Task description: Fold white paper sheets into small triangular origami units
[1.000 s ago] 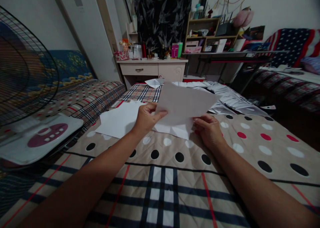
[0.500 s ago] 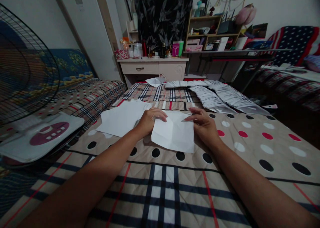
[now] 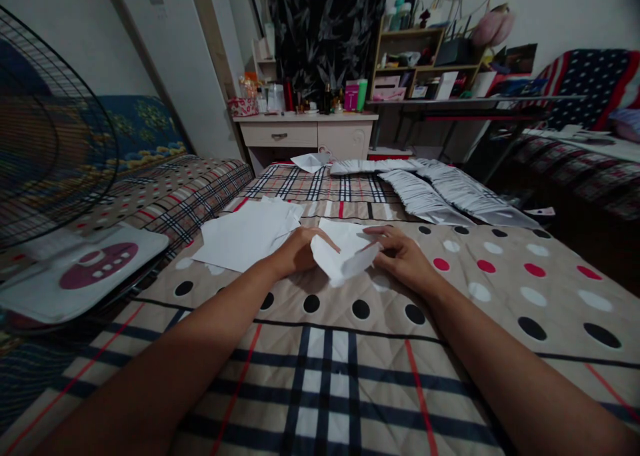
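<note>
A white sheet of paper [image 3: 345, 259] with crease lines is between my hands over the dotted bedspread. Its near edge is bent upward and its middle dips. My left hand [image 3: 300, 249] grips the left side, its fingertips partly hidden behind the raised paper. At the right side, my right hand [image 3: 400, 256] has the paper between thumb and fingers, with the index finger reaching over the sheet. Just left of my left hand lies a pile of white paper sheets [image 3: 240, 236].
Rows of folded white papers [image 3: 425, 199] lie at the back right of the bedspread [image 3: 380, 369]. Another folded paper [image 3: 310, 162] sits at the far edge. A caged fan [image 3: 50, 129] stands on the left. Behind is a dresser [image 3: 280, 136] with bottles.
The raised sheet came down onto the bedspread between my hands. Since then its near edge has curled upward, and my left hand has shifted slightly down and in behind it.
</note>
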Demonstrator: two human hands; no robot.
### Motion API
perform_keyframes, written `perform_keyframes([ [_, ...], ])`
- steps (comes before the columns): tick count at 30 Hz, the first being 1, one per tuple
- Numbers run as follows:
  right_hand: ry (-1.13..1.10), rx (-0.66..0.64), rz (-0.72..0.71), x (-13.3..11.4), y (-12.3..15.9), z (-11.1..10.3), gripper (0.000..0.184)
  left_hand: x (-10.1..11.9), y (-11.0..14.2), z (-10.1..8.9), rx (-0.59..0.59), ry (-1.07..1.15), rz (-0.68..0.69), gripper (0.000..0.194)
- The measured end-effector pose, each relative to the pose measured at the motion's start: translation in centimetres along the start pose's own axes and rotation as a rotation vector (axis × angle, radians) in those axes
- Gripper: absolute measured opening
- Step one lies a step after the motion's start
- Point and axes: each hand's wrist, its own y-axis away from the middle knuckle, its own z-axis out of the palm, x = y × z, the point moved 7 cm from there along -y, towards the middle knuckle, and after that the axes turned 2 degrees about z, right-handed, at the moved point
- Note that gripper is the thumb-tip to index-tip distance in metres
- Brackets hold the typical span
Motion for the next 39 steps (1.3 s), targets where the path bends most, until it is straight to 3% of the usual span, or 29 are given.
perform_keyframes([
  [5,-0.032,0.000,0.084,0.8,0.0,0.2,0.021,-2.4,0.7,-0.7,0.268,0.062,-0.362,0.030],
  [10,0.091,0.144,0.139,1.5,0.0,-0.7,0.026,-2.6,0.8,-1.7,0.416,-0.012,-0.357,0.028],
  [14,0.246,0.270,0.173,1.6,0.1,-1.6,0.014,-2.7,0.9,-2.4,0.485,-0.163,-0.360,0.025],
  [16,0.307,0.317,0.230,1.7,0.2,-1.9,0.014,-2.7,1.0,-2.4,0.487,-0.188,-0.378,0.039],
  [19,0.247,0.353,0.301,2.0,0.5,-2.1,0.028,-2.8,0.8,-1.8,0.427,-0.118,-0.390,0.062],
  [23,0.059,0.364,0.303,2.2,0.7,-2.0,0.034,-2.7,0.4,-0.9,0.355,0.074,-0.317,0.049],
  [26,-0.107,0.289,0.340,2.6,0.8,-1.3,0.030,-2.8,0.4,-1.0,0.393,0.130,-0.313,0.033],
  [31,-0.465,0.305,0.262,1.6,0.9,-0.9,0.020,-2.2,0.3,-0.7,0.400,0.349,-0.347,0.041],
  [34,-0.461,0.350,0.177,0.6,0.9,-1.2,0.015,-1.9,0.5,-0.2,0.406,0.486,-0.417,0.048],
  [39,-0.427,0.337,0.160,0.2,0.9,-1.2,0.015,-2.5,0.9,0.9,0.374,0.538,-0.531,0.046],
])
